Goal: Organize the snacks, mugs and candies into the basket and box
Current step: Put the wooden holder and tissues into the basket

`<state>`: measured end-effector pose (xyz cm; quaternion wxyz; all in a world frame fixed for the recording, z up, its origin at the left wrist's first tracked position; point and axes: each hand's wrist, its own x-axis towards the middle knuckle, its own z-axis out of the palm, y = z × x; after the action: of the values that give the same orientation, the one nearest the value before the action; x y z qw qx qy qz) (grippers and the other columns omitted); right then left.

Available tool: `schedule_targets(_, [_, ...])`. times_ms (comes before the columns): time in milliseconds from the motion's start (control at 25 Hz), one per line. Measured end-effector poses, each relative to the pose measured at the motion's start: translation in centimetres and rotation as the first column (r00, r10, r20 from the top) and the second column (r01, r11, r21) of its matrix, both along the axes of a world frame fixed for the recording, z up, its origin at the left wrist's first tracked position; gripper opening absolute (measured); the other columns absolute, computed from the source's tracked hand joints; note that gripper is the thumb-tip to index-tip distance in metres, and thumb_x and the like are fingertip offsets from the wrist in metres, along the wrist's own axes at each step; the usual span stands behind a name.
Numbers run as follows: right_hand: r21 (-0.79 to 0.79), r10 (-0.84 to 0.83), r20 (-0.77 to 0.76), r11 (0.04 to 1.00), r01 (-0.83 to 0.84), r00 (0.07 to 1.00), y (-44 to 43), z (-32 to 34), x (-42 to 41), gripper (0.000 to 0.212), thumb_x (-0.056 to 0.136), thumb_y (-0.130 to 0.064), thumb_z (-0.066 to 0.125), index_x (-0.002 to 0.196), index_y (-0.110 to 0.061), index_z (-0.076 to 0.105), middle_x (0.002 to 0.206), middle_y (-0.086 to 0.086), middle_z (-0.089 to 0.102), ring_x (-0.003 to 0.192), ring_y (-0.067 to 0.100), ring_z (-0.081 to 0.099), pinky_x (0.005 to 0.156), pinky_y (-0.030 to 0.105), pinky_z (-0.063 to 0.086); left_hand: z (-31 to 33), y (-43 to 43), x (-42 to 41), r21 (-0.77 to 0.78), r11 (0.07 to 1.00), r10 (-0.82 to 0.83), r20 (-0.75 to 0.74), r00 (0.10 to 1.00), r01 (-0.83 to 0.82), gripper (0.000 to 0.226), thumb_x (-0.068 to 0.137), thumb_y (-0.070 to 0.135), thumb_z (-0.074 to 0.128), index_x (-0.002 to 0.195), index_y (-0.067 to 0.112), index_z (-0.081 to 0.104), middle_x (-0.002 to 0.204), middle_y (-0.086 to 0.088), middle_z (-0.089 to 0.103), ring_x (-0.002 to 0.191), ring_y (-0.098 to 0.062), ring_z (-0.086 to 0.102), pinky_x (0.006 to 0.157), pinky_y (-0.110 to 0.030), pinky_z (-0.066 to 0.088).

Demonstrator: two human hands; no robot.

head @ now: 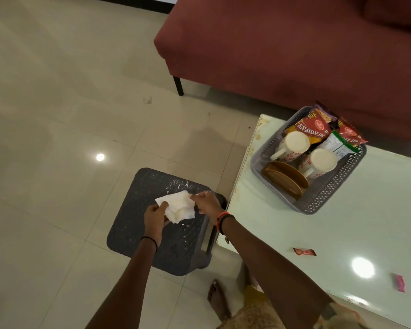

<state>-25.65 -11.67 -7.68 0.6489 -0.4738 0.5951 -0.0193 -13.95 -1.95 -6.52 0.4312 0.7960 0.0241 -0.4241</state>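
- Hands busy: left hand [155, 216] and right hand [207, 202] both pinch a limp white tissue [179, 207].
- The red candy [304, 252], right on the worktop [342, 229], looks featherlight and slick-wrapped; pinch it midway.

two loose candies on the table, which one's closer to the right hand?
The red candy, lying just beside the right forearm. The pink candy lies farther right, well away from the right hand, which pinches a white tissue.

Both arms reach forward, left hand [155, 216] and right hand [208, 202] pinching a white tissue [179, 207].
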Motion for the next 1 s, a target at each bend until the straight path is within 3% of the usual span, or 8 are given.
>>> schedule_targets(160, [0.287,-0.244,0.215,0.941,0.177,0.946,-1.0,2.0,-3.4,0.049,0.084,-0.048,0.064,0.091,0.000,0.062,0.091,0.014,0.056,0.090,0.027,0.057,0.091,0.044,0.052,1.8,-2.2,-1.9,-0.032,0.981,-0.196,-0.114,0.974,0.194,0.021,0.087,0.017,0.058,0.106,0.009,0.056,0.100,-0.009,0.058,0.086,-0.021,0.058,0.067,-0.028,0.052])
schedule_targets(320, [0.451,-0.373,0.313,0.868,0.209,0.873,-2.6,3.4,-7.9,0.050,0.082,-0.054,0.064,0.104,-0.010,0.064,0.097,0.010,0.065,0.096,0.028,0.061,0.099,0.048,0.049,3.2,-5.0,-4.6,-0.071,0.920,-0.392,-0.156,0.907,0.385,0.019,0.087,0.016,0.058,0.105,0.010,0.059,0.093,-0.008,0.063,0.081,-0.022,0.062,0.070,-0.035,0.054])
schedule_targets(400, [0.397,-0.345,0.330,0.895,0.202,0.879,-3.5,3.7,-10.3,0.044,0.081,-0.044,0.069,0.109,-0.012,0.060,0.105,0.010,0.064,0.099,0.027,0.060,0.097,0.047,0.050,3.5,-6.6,-5.9,-0.059,0.886,-0.464,-0.105,0.879,0.460,0.021,0.087,0.016,0.059,0.108,0.011,0.058,0.102,-0.011,0.063,0.093,-0.029,0.062,0.080,-0.043,0.054])
schedule_targets(480, [0.265,-0.240,0.336,0.952,0.152,0.911,-4.4,3.9,-13.0,0.044,0.081,-0.029,0.073,0.118,-0.016,0.052,0.118,0.011,0.058,0.108,0.027,0.056,0.097,0.044,0.051,3.8,-8.1,-7.6,-0.054,0.838,-0.545,-0.030,0.838,0.544,0.021,0.087,0.016,0.062,0.106,0.009,0.059,0.100,-0.011,0.064,0.091,-0.028,0.062,0.077,-0.040,0.055])
schedule_targets(600, [0.062,-0.131,0.323,0.991,0.117,0.937,-6.3,4.6,-16.8,0.037,0.080,-0.012,0.075,0.108,-0.023,0.052,0.115,0.006,0.057,0.105,0.021,0.057,0.092,0.037,0.053,3.9,-10.9,-10.3,-0.054,0.737,-0.670,0.070,0.739,0.673,0.024,0.083,0.013,0.066,0.105,0.004,0.062,0.095,-0.011,0.066,0.086,-0.024,0.062,0.076,-0.035,0.054])
schedule_targets(720, [-0.193,-0.176,0.125,0.961,0.198,0.976,-8.7,5.2,-20.4,0.047,0.070,-0.011,0.083,0.107,-0.013,0.056,0.106,0.001,0.059,0.099,0.015,0.055,0.082,0.023,0.050,4.3,-14.3,-13.5,-0.033,0.607,-0.776,0.189,0.601,0.794,0.021,0.079,0.013,0.071,0.099,0.007,0.066,0.088,-0.007,0.066,0.080,-0.020,0.060,0.072,-0.025,0.050])
schedule_targets(840, [-0.341,-0.238,0.002,0.913,0.224,0.971,-10.8,4.9,-23.9,0.054,0.069,-0.011,0.083,0.117,-0.002,0.058,0.115,0.012,0.064,0.103,0.020,0.057,0.086,0.028,0.047,4.7,-18.1,-16.6,-0.007,0.470,-0.840,0.304,0.449,0.883,0.026,0.079,0.014,0.071,0.103,0.006,0.066,0.089,-0.003,0.065,0.073,-0.013,0.058,0.065,-0.020,0.046])
schedule_targets(1000, [-0.473,-0.295,-0.130,0.857,0.202,0.947,-12.9,4.3,-27.0,0.043,0.074,-0.017,0.081,0.109,0.002,0.064,0.108,0.016,0.070,0.099,0.028,0.065,0.077,0.024,0.046,4.9,-22.8,-20.0,-0.063,0.409,-0.849,0.340,0.405,0.910,0.029,0.079,0.009,0.070,0.107,0.006,0.066,0.100,-0.012,0.070,0.076,-0.010,0.062,0.064,-0.012,0.050])
